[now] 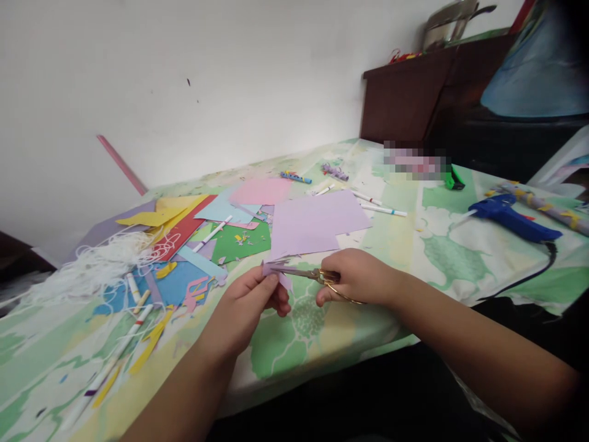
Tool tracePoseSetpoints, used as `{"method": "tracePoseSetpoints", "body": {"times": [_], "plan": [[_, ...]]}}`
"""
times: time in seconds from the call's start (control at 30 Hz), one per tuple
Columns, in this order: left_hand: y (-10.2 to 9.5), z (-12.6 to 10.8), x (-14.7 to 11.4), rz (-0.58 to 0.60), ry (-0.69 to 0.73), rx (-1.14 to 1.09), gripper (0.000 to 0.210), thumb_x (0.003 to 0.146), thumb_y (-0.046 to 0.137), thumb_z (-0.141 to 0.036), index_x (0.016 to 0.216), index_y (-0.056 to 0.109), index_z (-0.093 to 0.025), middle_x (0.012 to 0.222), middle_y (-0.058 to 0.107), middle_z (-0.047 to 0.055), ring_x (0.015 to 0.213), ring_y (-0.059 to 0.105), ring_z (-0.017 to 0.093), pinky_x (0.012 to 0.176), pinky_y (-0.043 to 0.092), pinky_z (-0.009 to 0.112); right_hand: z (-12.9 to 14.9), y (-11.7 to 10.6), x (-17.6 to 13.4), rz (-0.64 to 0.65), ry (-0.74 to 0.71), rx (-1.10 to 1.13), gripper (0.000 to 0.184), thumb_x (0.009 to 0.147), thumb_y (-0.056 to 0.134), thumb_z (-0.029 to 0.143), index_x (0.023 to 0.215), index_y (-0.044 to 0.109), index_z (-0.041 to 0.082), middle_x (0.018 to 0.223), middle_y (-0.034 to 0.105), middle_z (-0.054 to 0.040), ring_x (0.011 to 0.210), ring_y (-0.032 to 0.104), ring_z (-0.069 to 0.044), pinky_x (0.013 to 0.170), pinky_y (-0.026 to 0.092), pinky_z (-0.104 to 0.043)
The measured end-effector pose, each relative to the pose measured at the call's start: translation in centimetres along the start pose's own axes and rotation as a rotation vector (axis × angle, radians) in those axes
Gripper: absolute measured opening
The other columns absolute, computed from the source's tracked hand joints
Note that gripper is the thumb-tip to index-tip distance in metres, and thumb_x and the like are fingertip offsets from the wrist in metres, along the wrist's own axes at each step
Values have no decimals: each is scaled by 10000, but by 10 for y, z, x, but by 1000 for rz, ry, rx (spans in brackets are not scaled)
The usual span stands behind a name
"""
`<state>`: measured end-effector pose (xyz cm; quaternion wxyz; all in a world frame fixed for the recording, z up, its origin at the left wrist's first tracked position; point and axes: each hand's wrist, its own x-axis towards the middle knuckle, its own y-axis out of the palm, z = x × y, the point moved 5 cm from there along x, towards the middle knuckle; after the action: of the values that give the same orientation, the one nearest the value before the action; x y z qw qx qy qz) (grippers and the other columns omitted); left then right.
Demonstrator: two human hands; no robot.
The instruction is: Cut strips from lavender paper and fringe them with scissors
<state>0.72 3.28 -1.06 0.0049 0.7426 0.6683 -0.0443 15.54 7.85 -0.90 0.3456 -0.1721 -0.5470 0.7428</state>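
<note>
Between the thumb and fingers of my left hand (251, 294) is a small piece of purple paper (284, 282). My right hand (356, 279) is closed round the gold handles of a pair of scissors (309, 273). Their blades reach left to the piece of paper, just above my left thumb; whether they are parted is too small to tell. Behind both hands a large sheet of light purple paper (308, 221) lies flat, with a notch out of its lower right corner.
Coloured paper (242, 240), scraps, markers (383, 210) and a tangle of white string (99, 261) cover the left and middle of the tablecloth. At right lie a blue glue gun (518, 218) with a black cord, a green cutter (454, 178) and a decorated paper tube (547, 205).
</note>
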Motion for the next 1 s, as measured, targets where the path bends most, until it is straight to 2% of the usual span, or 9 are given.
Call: {"method": "tracePoseSetpoints", "body": {"times": [0.1, 0.27, 0.47, 0.8, 1.0], "plan": [[-3, -2, 1, -61, 38, -19, 138, 726, 436, -192, 615, 515, -163, 522, 519, -36, 485, 504, 84, 510, 408, 222, -2, -1, -1, -6, 37, -3, 502, 564, 413, 673, 570, 465, 173, 522, 458, 16, 474, 332, -85, 443, 193, -203], [-10, -7, 0, -249, 133, 18, 85, 726, 456, -222, 716, 526, -174, 551, 502, -56, 499, 508, 74, 546, 424, 227, -2, 0, -2, 51, 15, 0, 526, 552, 403, 688, 608, 488, 171, 558, 487, 1, 489, 353, -93, 446, 192, -211], [-13, -7, 0, -325, 144, 68, 101, 699, 500, -249, 668, 530, -158, 549, 547, -43, 518, 540, 88, 564, 440, 238, -2, -2, -2, -5, 19, -6, 511, 555, 420, 673, 618, 483, 170, 574, 484, -4, 497, 353, -96, 453, 198, -211], [-9, -2, 3, -297, 119, -82, 107, 667, 551, -242, 720, 548, -149, 603, 594, -26, 564, 583, 104, 609, 489, 264, -4, 2, 0, -12, 38, -8, 482, 576, 426, 652, 633, 471, 176, 590, 491, 1, 508, 362, -98, 449, 208, -206], [-8, 0, 2, -301, 87, -38, 121, 651, 566, -251, 713, 560, -147, 578, 612, -17, 534, 587, 112, 588, 494, 271, -2, 2, 0, -18, 17, 13, 489, 577, 418, 659, 628, 472, 175, 587, 493, 0, 518, 370, -101, 458, 220, -208]]}}
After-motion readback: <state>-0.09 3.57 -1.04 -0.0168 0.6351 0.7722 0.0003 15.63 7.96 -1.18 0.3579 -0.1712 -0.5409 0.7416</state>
